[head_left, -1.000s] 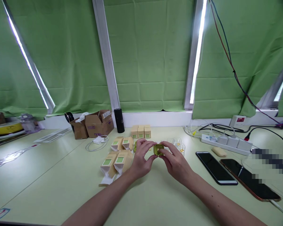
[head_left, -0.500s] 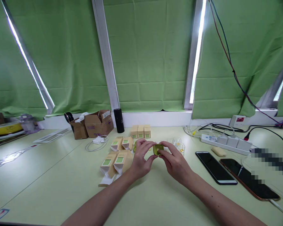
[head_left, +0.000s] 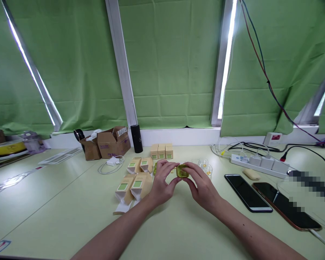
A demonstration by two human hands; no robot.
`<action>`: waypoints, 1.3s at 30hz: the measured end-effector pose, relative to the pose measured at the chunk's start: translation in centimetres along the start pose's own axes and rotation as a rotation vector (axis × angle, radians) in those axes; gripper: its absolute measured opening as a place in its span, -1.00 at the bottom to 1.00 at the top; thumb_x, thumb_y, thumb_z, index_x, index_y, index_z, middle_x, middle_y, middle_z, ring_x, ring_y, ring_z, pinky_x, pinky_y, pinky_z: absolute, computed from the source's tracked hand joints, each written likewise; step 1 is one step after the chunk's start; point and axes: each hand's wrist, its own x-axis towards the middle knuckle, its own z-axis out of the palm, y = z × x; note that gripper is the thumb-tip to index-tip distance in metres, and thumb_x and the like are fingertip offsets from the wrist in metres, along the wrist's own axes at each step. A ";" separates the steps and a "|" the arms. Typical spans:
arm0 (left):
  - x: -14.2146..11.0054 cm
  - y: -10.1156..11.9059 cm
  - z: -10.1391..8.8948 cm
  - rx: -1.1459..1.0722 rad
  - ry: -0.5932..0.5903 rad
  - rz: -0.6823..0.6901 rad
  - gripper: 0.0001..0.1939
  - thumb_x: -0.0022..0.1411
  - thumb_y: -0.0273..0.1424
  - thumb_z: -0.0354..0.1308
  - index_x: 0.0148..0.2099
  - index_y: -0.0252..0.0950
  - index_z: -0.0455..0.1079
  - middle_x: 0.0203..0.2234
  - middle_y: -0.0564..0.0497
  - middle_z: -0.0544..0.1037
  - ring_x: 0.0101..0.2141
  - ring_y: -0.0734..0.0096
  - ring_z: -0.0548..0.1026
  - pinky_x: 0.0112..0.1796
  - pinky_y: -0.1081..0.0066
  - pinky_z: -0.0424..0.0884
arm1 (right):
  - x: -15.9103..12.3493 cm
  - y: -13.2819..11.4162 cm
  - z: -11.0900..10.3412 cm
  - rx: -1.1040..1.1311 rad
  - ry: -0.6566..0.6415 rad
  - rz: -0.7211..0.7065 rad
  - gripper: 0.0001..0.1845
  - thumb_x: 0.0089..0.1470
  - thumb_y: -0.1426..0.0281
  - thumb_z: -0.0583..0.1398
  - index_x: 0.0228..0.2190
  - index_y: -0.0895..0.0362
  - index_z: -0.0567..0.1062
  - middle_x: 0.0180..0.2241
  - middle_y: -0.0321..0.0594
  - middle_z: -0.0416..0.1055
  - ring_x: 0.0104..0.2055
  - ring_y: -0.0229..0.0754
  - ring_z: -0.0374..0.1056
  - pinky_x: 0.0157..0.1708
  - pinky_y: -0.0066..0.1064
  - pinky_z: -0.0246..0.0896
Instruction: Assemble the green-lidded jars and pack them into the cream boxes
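Observation:
Between my two hands, above the table, is a small yellow-green square piece [head_left: 182, 171], its hollow side facing me; its exact kind does not show. My left hand [head_left: 164, 182] pinches its left edge between thumb and fingers. On the opposite edge, my right hand [head_left: 200, 184] grips it with thumb and fingertips, a finger reaching over the hollow. Several small clear cups [head_left: 208, 169] with yellow centres stand just behind my right hand. To the left of my left hand lie several open kraft paper boxes [head_left: 141, 184] with green windows. Another green piece [head_left: 155, 169] is partly hidden behind my left hand.
Closed small boxes [head_left: 161, 151] stand in a row at the back. Two phones [head_left: 247, 193], a power strip [head_left: 260, 164] and cables lie to the right. Left of the back stand cardboard boxes [head_left: 113, 142], a black cylinder [head_left: 136, 139] and a white charger [head_left: 113, 161].
The fingers of my right hand have shifted up along the green piece's edge, with the thumb now at its lower right. My left hand looks unchanged.

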 end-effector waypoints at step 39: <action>0.4 -0.2 0.0 -0.356 -0.142 -0.409 -0.78 0.35 -0.23 0.19 -0.22 -0.29 0.50 -0.38 -0.05 0.56 -0.35 0.31 0.55 -0.24 0.31 0.44 | 0.1 1.0 0.7 0.887 -0.001 0.692 -0.55 0.13 0.10 0.35 -0.01 0.02 0.48 -0.04 -0.10 0.53 0.02 0.01 0.44 0.06 -0.07 0.36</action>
